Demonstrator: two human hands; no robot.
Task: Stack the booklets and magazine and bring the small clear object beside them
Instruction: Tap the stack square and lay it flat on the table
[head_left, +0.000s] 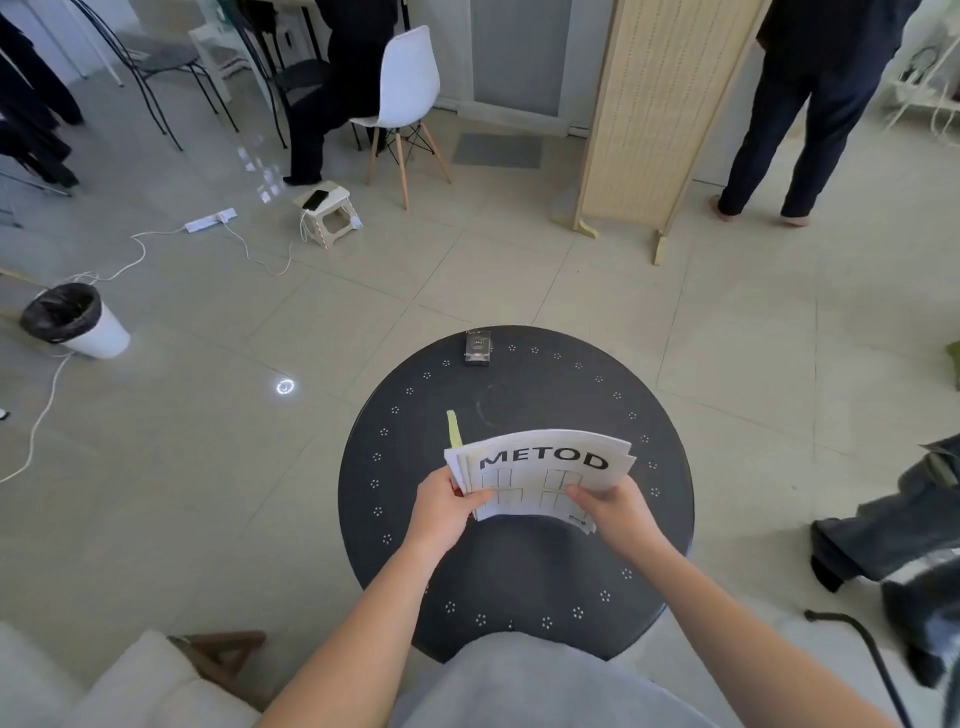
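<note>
Squaring the papers is the step in hand. The left hand (447, 512) pinches the left edge of the stack of booklets (545, 475), fingers closed on the sheets, and the right hand (610, 512) clamps the near right corner, so both grips are closed on paper. The stack sits raised over the middle of the round black tabletop (519, 571), its top cover reading METOD, with a yellow strip (453, 428) poking out behind. Doing this well probably means tapping the edges level, then laying it flat. The small clear object (478, 349) waits at the far rim, well apart from the stack.
</note>
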